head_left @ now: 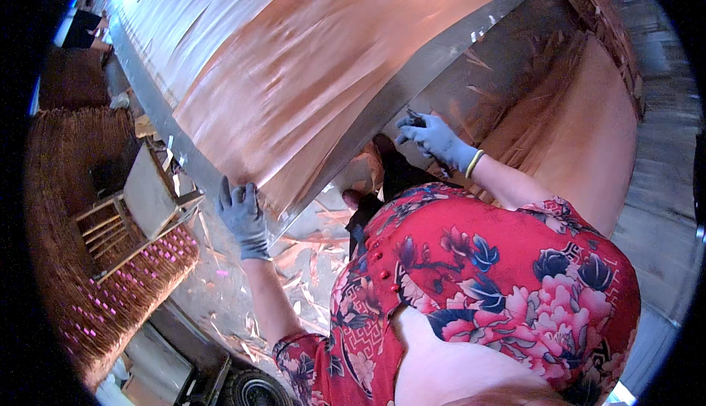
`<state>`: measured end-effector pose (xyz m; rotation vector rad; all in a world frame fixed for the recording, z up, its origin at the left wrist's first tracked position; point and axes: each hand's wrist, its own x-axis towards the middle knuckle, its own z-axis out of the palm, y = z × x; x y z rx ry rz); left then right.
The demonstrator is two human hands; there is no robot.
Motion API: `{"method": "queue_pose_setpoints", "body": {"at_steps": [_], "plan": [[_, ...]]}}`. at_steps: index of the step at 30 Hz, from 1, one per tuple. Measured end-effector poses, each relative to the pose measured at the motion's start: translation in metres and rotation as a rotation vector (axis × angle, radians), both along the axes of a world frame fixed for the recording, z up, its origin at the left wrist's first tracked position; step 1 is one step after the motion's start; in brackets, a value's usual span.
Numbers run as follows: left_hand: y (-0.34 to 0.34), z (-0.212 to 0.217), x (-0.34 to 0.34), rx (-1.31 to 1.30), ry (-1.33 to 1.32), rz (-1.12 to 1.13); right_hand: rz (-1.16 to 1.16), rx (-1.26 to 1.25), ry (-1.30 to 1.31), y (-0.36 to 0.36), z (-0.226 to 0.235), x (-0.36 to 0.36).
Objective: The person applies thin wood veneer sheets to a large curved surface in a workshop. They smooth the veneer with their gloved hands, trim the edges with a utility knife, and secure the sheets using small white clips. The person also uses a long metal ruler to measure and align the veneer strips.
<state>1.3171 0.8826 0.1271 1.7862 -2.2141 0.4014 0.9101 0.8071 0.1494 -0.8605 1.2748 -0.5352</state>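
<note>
Left hand (243, 218) lies flat and open on the near edge of the reddish veneer sheet (294, 60), which covers the whole metal table (412, 82). Right hand (434, 140), further along that edge, pinches something small and dark, hard to make out. Stacked veneer (66, 207) crowds the left.
</note>
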Motion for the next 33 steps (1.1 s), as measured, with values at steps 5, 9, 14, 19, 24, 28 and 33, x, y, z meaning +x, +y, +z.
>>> {"method": "queue_pose_setpoints", "body": {"at_steps": [5,9,14,19,24,28,33], "plan": [[-0.001,0.015,-0.005,0.045,-0.01,-0.002,0.024,-0.002,0.055,-0.001,-0.004,-0.009],[0.012,0.025,-0.011,-0.116,-0.058,-0.045,-0.047,0.025,-0.015,-0.002,-0.001,-0.014],[0.038,0.026,-0.024,-0.054,-0.061,-0.041,-0.101,0.031,-0.01,-0.003,-0.001,-0.015],[0.057,0.015,-0.039,-0.02,-0.024,-0.023,-0.165,0.071,-0.045,-0.008,-0.008,-0.017],[0.063,-0.002,-0.041,-0.013,-0.022,-0.025,-0.183,0.089,-0.001,-0.014,-0.014,-0.023],[0.068,-0.014,-0.039,-0.003,0.013,0.008,-0.218,0.082,0.035,-0.018,-0.012,-0.025],[0.075,-0.015,-0.042,0.002,0.028,0.031,-0.249,0.023,0.052,-0.023,-0.009,-0.029]]}}
